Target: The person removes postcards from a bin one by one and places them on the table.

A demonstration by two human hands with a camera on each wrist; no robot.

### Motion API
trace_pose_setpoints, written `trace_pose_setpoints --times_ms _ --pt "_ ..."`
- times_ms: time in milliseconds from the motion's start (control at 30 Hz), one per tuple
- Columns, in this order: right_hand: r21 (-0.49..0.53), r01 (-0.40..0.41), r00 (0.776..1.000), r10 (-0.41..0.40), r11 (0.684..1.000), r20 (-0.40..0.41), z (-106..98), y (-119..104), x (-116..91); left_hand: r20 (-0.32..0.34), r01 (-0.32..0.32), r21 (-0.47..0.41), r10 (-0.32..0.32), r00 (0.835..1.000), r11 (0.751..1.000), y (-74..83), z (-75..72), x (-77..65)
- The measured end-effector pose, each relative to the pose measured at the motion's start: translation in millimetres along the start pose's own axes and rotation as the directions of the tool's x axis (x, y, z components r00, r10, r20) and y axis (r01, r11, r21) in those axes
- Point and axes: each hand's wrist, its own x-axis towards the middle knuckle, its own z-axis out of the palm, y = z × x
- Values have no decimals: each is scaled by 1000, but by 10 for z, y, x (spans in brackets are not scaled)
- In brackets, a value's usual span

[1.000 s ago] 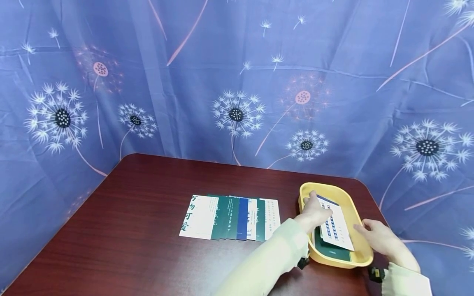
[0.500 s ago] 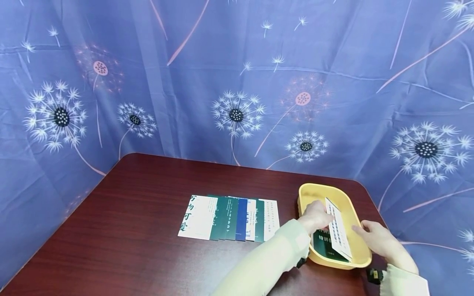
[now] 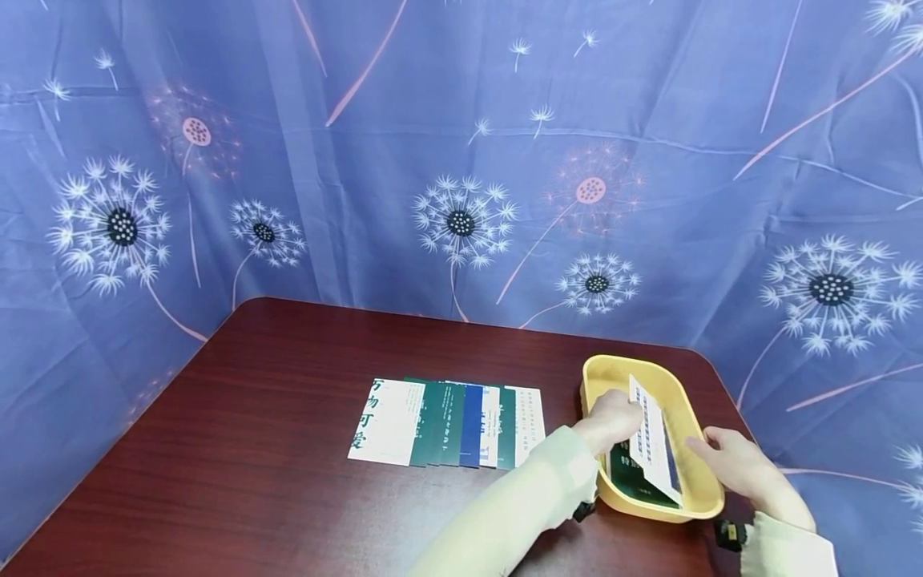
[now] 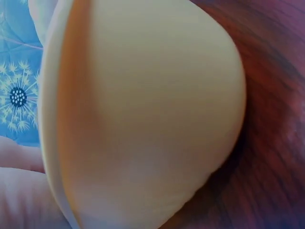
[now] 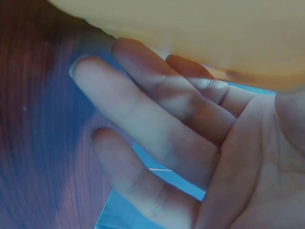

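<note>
My left hand (image 3: 611, 418) reaches into a yellow plastic tray (image 3: 604, 365) and pinches a white card (image 3: 650, 433) with blue print by its left edge. The card is tilted, and a dark blue strip shows along its right side. Under it, a dark green card (image 3: 634, 482) with white characters lies on the tray's floor. My right hand (image 3: 735, 465) holds the tray's right side, thumb over the rim. In the right wrist view several fingers (image 5: 143, 121) stretch along the tray's outer wall. The left wrist view shows mostly the tray's outer wall (image 4: 152, 105).
A row of overlapping cards (image 3: 447, 425), white, green and blue, lies on the dark red wooden table (image 3: 274, 385) left of the tray. A blue curtain (image 3: 360, 160) with dandelion prints hangs behind the table. The tray stands near the table's right edge.
The white card, earlier lying flatter in the tray, has been tilted up by my left hand, baring more of the green card. My right hand has stayed at the tray's side.
</note>
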Motion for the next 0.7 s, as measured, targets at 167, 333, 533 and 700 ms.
trace_pose_setpoints --times_ms 167,333,533,700 --pt "-9 -2 1000 2 1000 -1 13 -1 10 11 -97 26 96 995 995 -16 -63 10" --pt "-17 0 1000 0 1000 -6 17 -2 19 27 -157 -33 158 987 987 -48 -150 -15" --pt "-41 2 1000 -3 999 -11 9 -7 31 61 -147 -311 174 983 939 -136 -297 -2" --pt "-42 21 999 -23 999 -29 27 -8 19 69 -105 -533 166 984 839 -244 -478 41"
